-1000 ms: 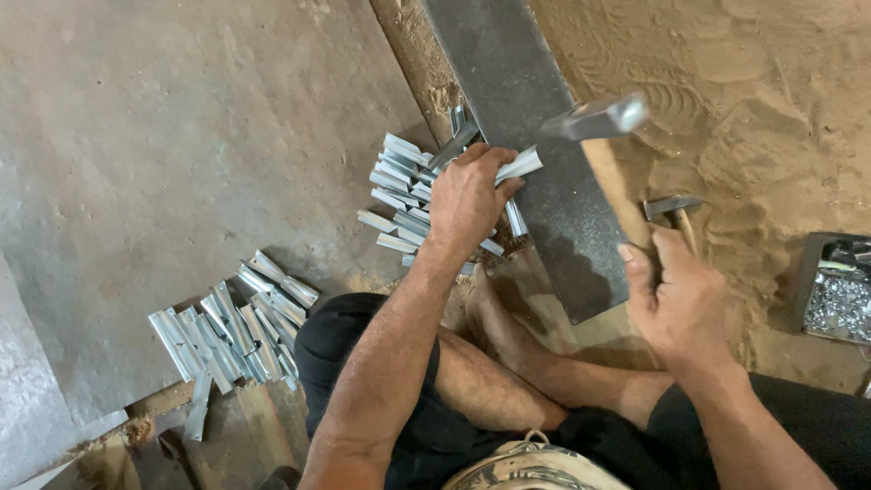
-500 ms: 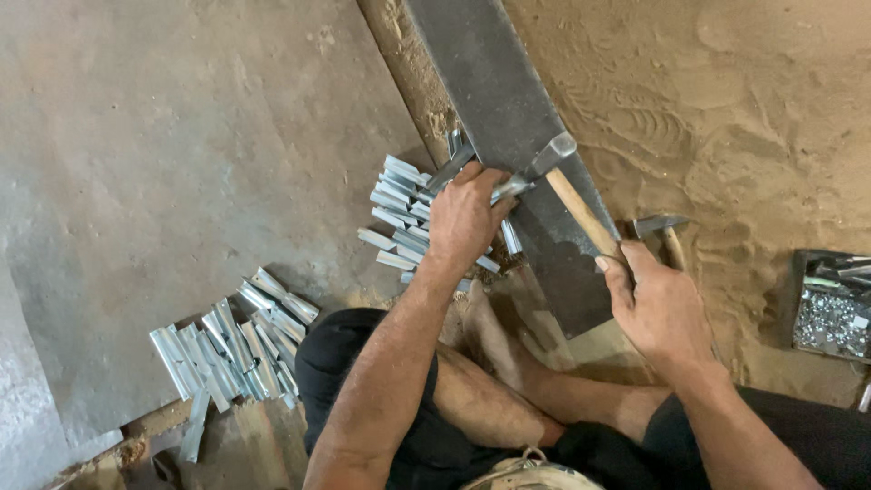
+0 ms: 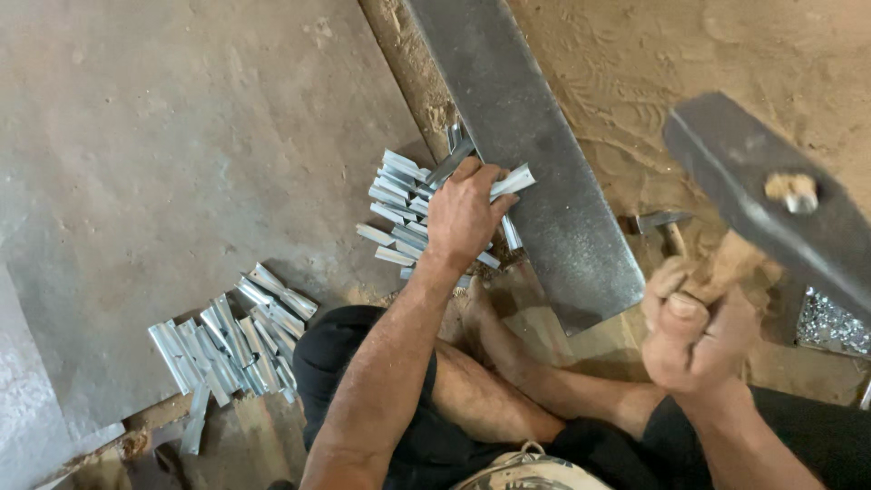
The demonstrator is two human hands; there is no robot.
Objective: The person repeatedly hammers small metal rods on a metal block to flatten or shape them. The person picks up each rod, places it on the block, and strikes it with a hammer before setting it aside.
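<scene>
- Steel plate [image 3: 535,181]: long grey slab lying on the sandy floor [image 3: 635,54], running from top centre down to right of centre. Same place and angle as 1 s ago; it serves as the anvil.
- Concrete slab [image 3: 181,136]: grey, fills the left side, unchanged.
- Hammer [image 3: 771,204]: the big change. 0.5 s ago its head sat down on the plate beside the left hand; now it is raised high, close to the camera, large and blurred at right. Reads as a blow just landed and the upswing for another underway.
- Right hand [image 3: 694,331]: clenched tight round the wooden handle, fist low right, well apart from the plate.
- Left hand [image 3: 463,218]: has not moved across all 3 frames. Closed on 1 metal strip [image 3: 511,180], pinning it so its end lies over the plate's left edge. The strip is still in the strike spot, so work on this piece looks unfinished.
- Near pile [image 3: 399,213]: bright strips on the floor under and left of the left hand, touching the plate's edge. No visible change.
- Far pile [image 3: 231,340]: similar strips at lower left, well apart from both hands. No change.
- 2nd hammer [image 3: 660,222]: small, lying on sand just right of the plate, untouched.
- Tray [image 3: 830,325]: at far right, holds small shiny bits; contents too small to tell.
</scene>
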